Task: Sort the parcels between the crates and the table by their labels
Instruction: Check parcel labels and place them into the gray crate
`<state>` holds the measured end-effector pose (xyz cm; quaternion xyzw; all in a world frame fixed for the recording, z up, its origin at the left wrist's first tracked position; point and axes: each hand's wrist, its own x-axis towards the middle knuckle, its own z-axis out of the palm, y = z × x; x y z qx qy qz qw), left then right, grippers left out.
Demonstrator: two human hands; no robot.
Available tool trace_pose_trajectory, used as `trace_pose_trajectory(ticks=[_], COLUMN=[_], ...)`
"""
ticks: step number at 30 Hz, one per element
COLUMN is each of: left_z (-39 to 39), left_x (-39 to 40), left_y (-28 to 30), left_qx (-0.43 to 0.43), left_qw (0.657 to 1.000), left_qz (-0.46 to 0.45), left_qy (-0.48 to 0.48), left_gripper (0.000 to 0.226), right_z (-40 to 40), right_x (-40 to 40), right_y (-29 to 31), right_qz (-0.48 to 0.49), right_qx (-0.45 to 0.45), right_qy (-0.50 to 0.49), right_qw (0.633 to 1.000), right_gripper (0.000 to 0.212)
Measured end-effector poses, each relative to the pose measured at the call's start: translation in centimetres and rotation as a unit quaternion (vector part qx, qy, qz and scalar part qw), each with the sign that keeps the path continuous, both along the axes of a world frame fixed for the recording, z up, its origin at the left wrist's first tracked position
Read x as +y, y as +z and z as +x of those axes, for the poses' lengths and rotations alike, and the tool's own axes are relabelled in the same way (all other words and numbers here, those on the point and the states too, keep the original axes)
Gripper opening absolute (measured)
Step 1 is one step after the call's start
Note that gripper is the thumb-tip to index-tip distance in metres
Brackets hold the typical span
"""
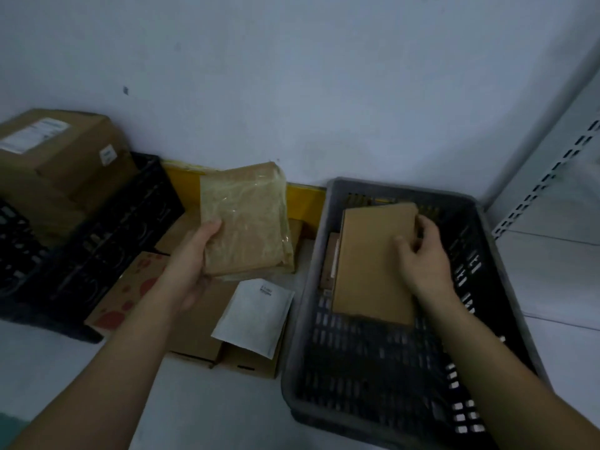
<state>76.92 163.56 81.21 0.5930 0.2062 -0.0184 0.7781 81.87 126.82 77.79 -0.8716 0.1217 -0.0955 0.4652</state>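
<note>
The right hand grips a flat brown parcel inside the grey crate, likely lifting it to check. The left hand holds a plastic-wrapped parcel tilted up above the worktop, probably for label reading.

Dim light, a pale wall, perforated white shelving.
</note>
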Motion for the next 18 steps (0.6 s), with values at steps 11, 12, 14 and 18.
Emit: trace_pose_trajectory(ticks=[11,12,14,18], left_z=[-1.4,-1.2,-0.9,-0.5], left_x=[15.1,16.3,18.1,19.3], left_y=[-4.6,-5.4,-7.1,-10.5], left_qx=[0.077,0.088,0.101,0.115], left_qw=[0.993,0.991,0.987,0.982], left_qz=[0.083,0.099,0.12,0.117], left_qy=[0.03,0.015,-0.021,-0.093], left_gripper=[0.062,0.065,0.065,0.08], right_z=[-1.2,-1.3,-1.1,-1.7], right_x=[14.4,15.9,18.6,22.7], right_y=[7.0,6.8,5.9,2.5], right_qz=[0.135,0.137,0.132,0.088], right_qx=[-0.116,-0.113,-0.111,-0.077], right_qy=[-0.003,-0.008,-0.018,-0.023], right_qw=[0.984,0.984,0.985,0.993], right_gripper=[0.053,0.053,0.052,0.057])
